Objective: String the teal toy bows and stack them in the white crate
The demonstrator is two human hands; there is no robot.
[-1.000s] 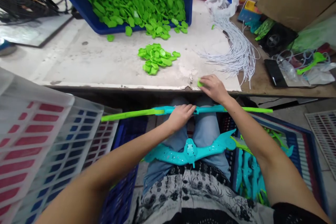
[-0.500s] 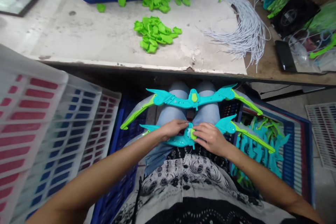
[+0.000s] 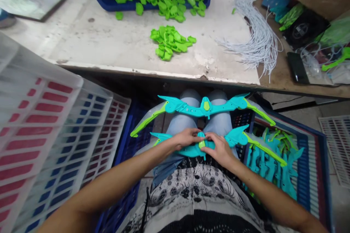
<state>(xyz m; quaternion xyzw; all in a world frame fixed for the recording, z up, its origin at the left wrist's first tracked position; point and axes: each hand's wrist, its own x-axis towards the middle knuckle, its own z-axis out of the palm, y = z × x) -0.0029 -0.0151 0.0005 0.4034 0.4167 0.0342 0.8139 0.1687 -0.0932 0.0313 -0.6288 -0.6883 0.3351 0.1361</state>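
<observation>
A turquoise toy bow (image 3: pixel 189 150) with lime-green limb strips lies across my lap, and both hands meet at its middle. My left hand (image 3: pixel 187 138) grips the bow just left of the centre, fingertips at the top of the middle block. With thumb and fingers, my right hand (image 3: pixel 219 148) pinches around a small lime-green piece (image 3: pixel 201 144) at that block. The piece sits against the block's face; whether it is seated cannot be told. A second toy bow (image 3: pixel 188 109), with a green piece in its centre, rests farther forward across my knees.
On the white worktop (image 3: pixel 109 51) lie a small pile of green pieces (image 3: pixel 171 42), a blue bin (image 3: pixel 153 6) full of them and a bundle of white cords (image 3: pixel 257 40). Stacked crates (image 3: pixel 79 91) stand at left. A crate (image 3: pixel 308 153) with bows stands at right.
My right hand's fingers have shifted from lying over the green piece to pinching around it. My left fingertips have moved in over the centre block. The whole view has shifted slightly.
</observation>
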